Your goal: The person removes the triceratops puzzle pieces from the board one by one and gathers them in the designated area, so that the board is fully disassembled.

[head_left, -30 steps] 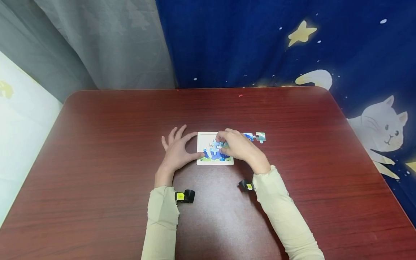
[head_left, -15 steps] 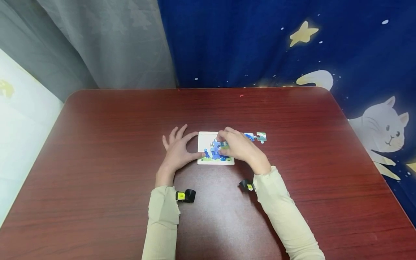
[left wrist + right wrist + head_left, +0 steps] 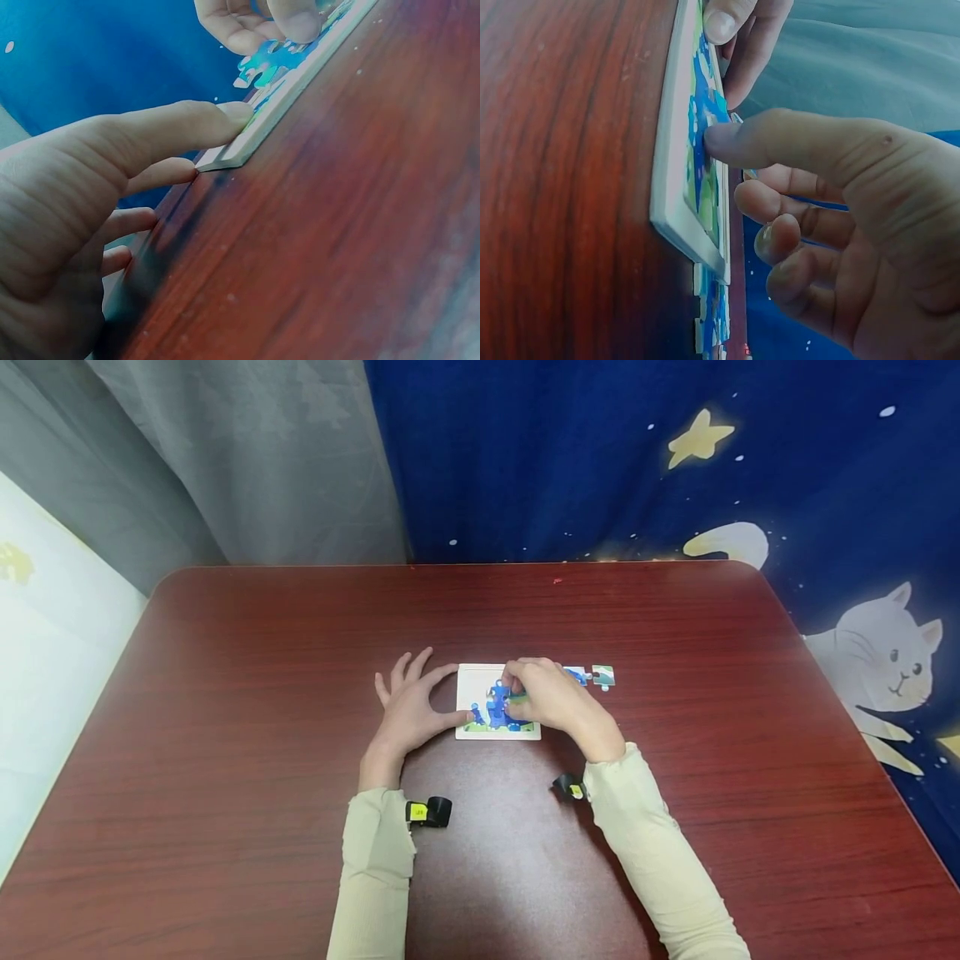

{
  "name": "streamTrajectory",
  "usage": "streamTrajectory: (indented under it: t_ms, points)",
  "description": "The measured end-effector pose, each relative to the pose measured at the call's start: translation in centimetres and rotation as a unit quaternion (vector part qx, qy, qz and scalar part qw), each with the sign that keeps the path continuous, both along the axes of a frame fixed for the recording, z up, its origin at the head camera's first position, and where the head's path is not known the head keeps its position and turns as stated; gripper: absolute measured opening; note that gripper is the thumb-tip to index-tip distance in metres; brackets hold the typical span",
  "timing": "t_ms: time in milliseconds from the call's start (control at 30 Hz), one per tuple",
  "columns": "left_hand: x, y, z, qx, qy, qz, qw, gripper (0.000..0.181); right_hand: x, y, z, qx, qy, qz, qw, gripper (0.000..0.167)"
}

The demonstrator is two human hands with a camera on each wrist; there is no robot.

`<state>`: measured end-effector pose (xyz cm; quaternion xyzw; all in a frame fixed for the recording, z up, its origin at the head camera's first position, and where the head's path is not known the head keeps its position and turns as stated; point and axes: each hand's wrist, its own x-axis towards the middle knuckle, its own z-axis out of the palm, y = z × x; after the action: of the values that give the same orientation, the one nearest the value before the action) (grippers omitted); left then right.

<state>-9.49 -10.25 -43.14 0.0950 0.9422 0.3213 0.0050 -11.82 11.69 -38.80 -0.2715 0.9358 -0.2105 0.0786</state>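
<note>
A small white-framed jigsaw puzzle board point(image 3: 471, 679) lies on the table, with blue and green pieces in its lower part. My left hand point(image 3: 410, 714) rests at its left side, fingers spread. The left thumb point(image 3: 217, 124) presses on the near left corner, while the index finger touches the far left one. My right hand point(image 3: 551, 693) is over the board's right half and pinches a blue puzzle piece point(image 3: 274, 64) between thumb and fingers. In the left wrist view this piece stands tilted, partly above the board. The right hand hides much of the board's right side.
Loose puzzle pieces point(image 3: 603, 677) lie just right of the board, partly behind the right hand. The dark red wooden table point(image 3: 262, 710) extends around it. A grey curtain point(image 3: 285, 460) and a blue curtain point(image 3: 525, 460) hang behind the far edge.
The blue piece under the right hand has tilted, its glare gone and its colour darker. The right fingers have shifted very slightly. My left hand stays in place on the board.
</note>
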Motion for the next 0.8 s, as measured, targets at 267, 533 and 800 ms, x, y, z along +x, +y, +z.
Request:
streamTrajectory:
  t_ms: [267,533,800]
  points:
    - [0.0,0.0,0.0,-0.001,-0.004,0.0,1.0,0.072,-0.2,1.0,0.6,-0.042,0.017,-0.011,0.9989,0.028]
    - [0.0,-0.1,-0.1,0.002,-0.002,-0.003,1.0,0.073,-0.1,4.2,1.2,-0.071,0.017,-0.028,0.9969,0.03]
    - [-0.1,-0.1,-0.2,0.003,-0.003,-0.002,1.0,0.073,1.1,8.0,1.7,-0.073,-0.004,-0.061,0.9955,0.032]
